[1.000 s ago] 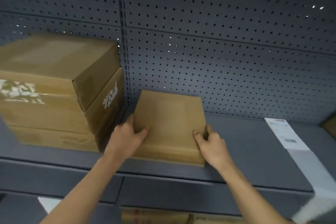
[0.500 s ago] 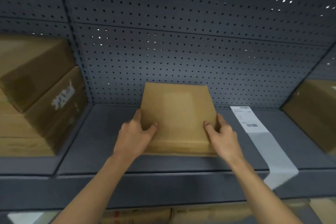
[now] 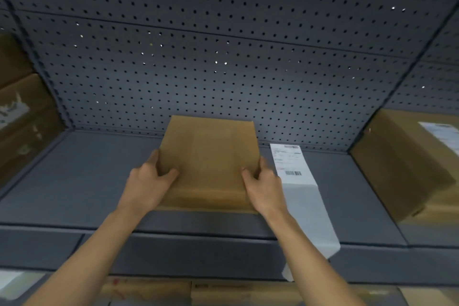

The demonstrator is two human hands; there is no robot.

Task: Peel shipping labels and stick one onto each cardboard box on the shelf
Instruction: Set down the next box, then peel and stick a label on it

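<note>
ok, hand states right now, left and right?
Left hand: grips the left edge of the flat brown cardboard box, thumb on top.
Right hand: grips the same box's right edge, thumb on top.

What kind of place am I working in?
Likely a stockroom or shipping area: a grey metal shelf with a perforated back panel, cardboard boxes, and a strip of shipping labels.
</note>
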